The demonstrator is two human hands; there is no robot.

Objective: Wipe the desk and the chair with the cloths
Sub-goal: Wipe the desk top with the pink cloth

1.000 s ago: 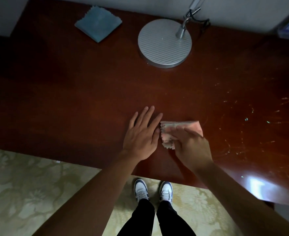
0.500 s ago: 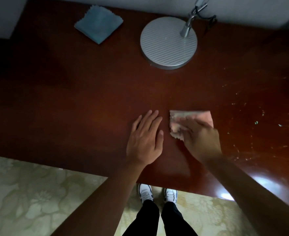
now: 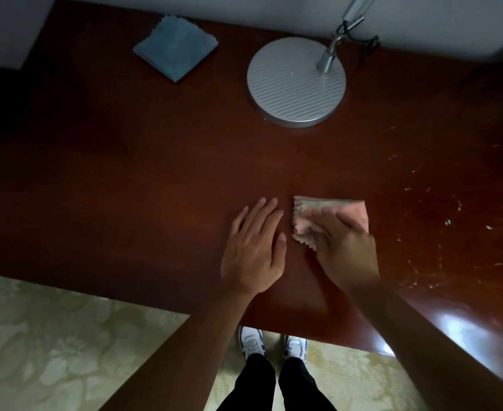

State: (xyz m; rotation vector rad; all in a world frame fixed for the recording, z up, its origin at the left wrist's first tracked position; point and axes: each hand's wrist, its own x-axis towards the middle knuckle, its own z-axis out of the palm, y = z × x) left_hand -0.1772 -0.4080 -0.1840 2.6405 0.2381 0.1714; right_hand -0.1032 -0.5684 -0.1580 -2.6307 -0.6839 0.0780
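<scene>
A dark red-brown wooden desk [image 3: 125,188] fills most of the view. A folded pink cloth [image 3: 354,210] lies on it near the front middle. My right hand [image 3: 345,250] presses flat on the cloth, fingers stretched over it, and covers its near half. My left hand [image 3: 253,247] rests flat on the bare desk just left of the cloth, fingers straight, a small gap between them. A folded blue cloth [image 3: 176,47] lies at the back left of the desk, untouched. No chair is in view.
A round silver lamp base [image 3: 296,81] with its metal arm stands at the back middle. Pale scratches and specks [image 3: 448,222] mark the desk's right side. A patterned pale floor [image 3: 51,351] and my two shoes [image 3: 274,345] show below the front edge.
My right hand has slid the pink cloth a little to the right and away from my left hand. The left hand stays flat in nearly the same spot.
</scene>
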